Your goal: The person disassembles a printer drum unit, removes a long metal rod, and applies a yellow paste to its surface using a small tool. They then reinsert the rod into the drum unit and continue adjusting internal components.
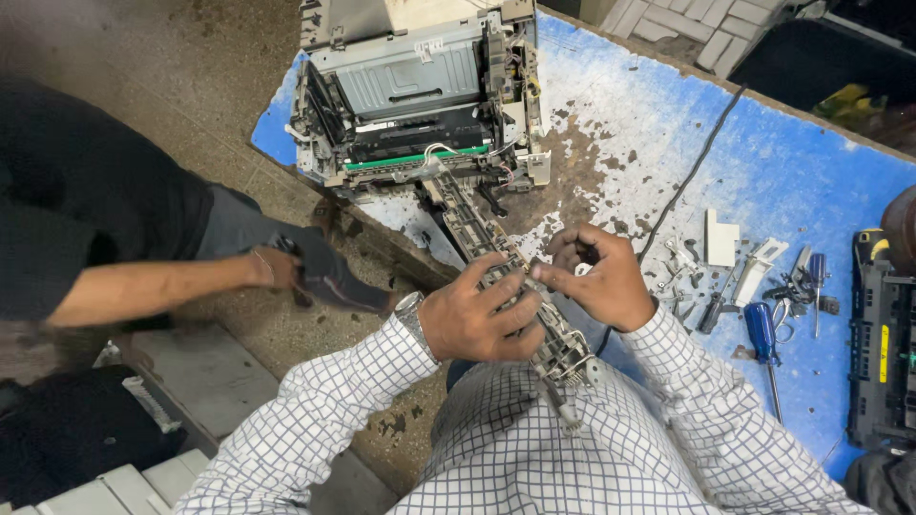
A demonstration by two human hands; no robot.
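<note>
- Left hand point(477, 319): fingers curled over the top of a long grey plastic printer assembly point(506, 277), clamped on its middle; a metal wristwatch point(410, 310) sits at the cuff of a white checked sleeve point(315, 420).
- Right hand point(601, 281): closed on the same assembly from the far side, thumb and forefinger pinched together at its upper edge, just beside the left hand's fingertips; the two hands touch or nearly touch.
- Printer assembly: a narrow ribbed frame part running diagonally from the person's lap up to the opened printer point(420, 95); its near end point(563, 358) rests against the checked shirt, its far end reaches the printer's front edge.
- Opened printer: casing off, metal plate, green circuit strip and wiring exposed; stands at the edge of a blue worktable point(782, 162) with worn, flaking paint.
- Black cable point(692, 172): lies across the table, running down towards the right hand.
- Blue-handled screwdriver point(760, 334): on the table to the right of the right hand, near scattered screws, small white plastic pieces point(722, 238) and other hand tools point(811, 281).
- Black cartridge unit point(883, 353): at the table's right edge, well apart from the hands.
- Another person's hand point(272, 267): at left, bare forearm, touching a dark shoe point(329, 272) above the floor.
</note>
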